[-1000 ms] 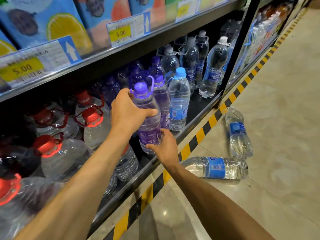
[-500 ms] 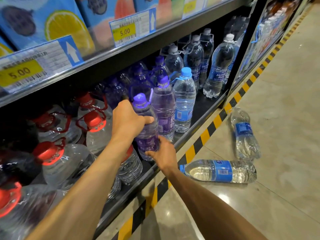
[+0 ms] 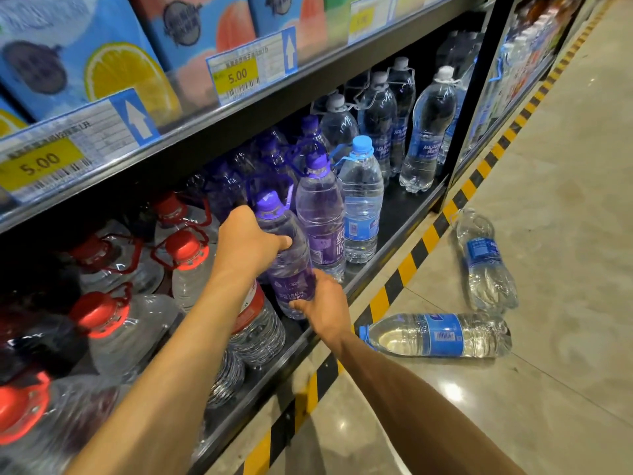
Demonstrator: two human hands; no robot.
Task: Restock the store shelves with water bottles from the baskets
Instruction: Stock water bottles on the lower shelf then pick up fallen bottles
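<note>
While red-capped jugs (image 3: 185,265) crowd its left and a taller purple bottle (image 3: 320,214) stands just right, the purple-capped bottle (image 3: 291,269) seems to rest on the bottom shelf (image 3: 407,207), left hand (image 3: 246,245) gripping its shoulder, right hand (image 3: 325,303) holding its base.

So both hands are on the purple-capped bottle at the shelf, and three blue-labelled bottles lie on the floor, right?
Not three: the head view shows two blue-labelled bottles lying on the floor. The left hand and right hand do hold the purple-capped bottle at the shelf.
</note>
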